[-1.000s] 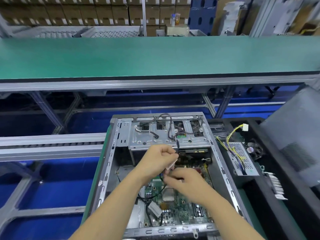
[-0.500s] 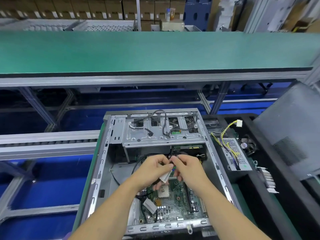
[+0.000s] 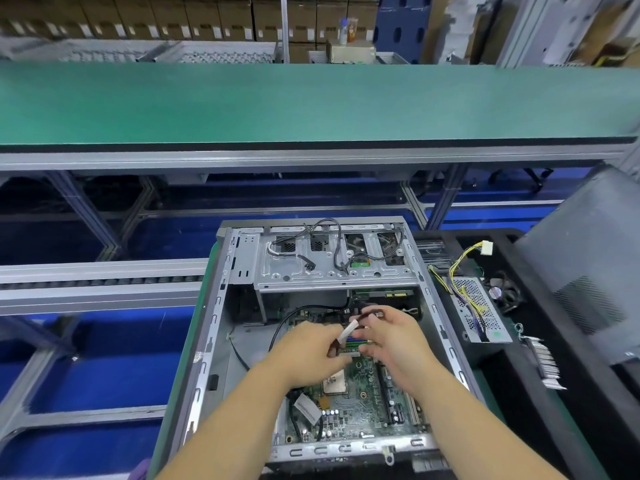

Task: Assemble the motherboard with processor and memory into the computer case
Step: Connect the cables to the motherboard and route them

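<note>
Here, at the far left, a grey roller conveyor rail (image 3: 100, 282) runs beside the open computer case (image 3: 214, 327), which lies on its side on a green mat (image 3: 180, 375); inside the case the green motherboard (image 3: 363, 403) sits flat against the bottom panel, with the square processor (image 3: 335, 382) seated in its socket near the board's middle; a black cable (image 3: 277, 330) loops over the left part of the board; above the board, the left hand (image 3: 308, 355) has its fingers curled, pinching the lower end of a small pale connector (image 3: 347, 332); the right hand (image 3: 394, 341), just beside it and touching the same part, has thumb and fingers bent round the connector's upper end and the dark wire leading from it; what looks like a memory stick lies just under the fingers, though the hands hide too much to be sure; further back, the metal drive cage (image 3: 329, 268) spans the case with loose black wires draped over it; to the right, in a black tray (image 3: 519, 375), lies a perforated power supply (image 3: 479, 306) with yellow wires, and beyond it leans a grey side panel (image 3: 581, 271).
</note>
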A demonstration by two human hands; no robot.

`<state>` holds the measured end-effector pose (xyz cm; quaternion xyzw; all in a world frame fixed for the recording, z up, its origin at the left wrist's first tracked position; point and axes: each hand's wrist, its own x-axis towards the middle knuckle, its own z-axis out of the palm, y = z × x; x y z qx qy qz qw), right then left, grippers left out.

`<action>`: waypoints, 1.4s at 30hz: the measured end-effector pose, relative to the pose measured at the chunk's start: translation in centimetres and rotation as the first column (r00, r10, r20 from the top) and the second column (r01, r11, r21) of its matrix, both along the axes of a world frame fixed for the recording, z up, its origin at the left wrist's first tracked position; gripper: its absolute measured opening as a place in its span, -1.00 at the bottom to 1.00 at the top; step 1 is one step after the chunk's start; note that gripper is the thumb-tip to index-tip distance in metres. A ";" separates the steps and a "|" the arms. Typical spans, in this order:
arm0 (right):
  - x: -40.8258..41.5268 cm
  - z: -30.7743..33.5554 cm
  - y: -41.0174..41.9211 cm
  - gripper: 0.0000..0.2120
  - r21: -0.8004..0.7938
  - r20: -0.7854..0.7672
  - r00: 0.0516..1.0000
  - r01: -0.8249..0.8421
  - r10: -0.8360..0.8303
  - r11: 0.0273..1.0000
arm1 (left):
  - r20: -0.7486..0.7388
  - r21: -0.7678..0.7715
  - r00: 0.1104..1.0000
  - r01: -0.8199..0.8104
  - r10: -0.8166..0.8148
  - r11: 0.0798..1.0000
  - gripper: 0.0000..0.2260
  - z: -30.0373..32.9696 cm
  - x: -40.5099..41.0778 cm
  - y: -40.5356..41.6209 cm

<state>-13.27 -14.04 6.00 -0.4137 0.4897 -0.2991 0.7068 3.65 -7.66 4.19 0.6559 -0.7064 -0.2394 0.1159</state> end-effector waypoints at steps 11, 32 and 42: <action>-1.8 -2.0 -1.7 -0.65 0.344 -0.037 0.967 0.249 -0.252 0.905 | -0.143 -0.117 0.931 -0.354 0.336 0.928 -0.73 -0.8 2.6 0.2; -1.8 -2.9 -2.0 -0.80 0.126 -0.389 0.910 -0.101 0.143 0.987 | -0.836 0.528 0.294 0.196 0.464 0.826 -0.84 0.8 1.5 0.2; -1.9 -4.0 -4.1 -0.79 0.084 -0.519 0.853 -0.006 0.049 0.996 | -0.612 0.512 0.734 0.084 0.294 0.855 -0.90 0.8 0.9 -1.4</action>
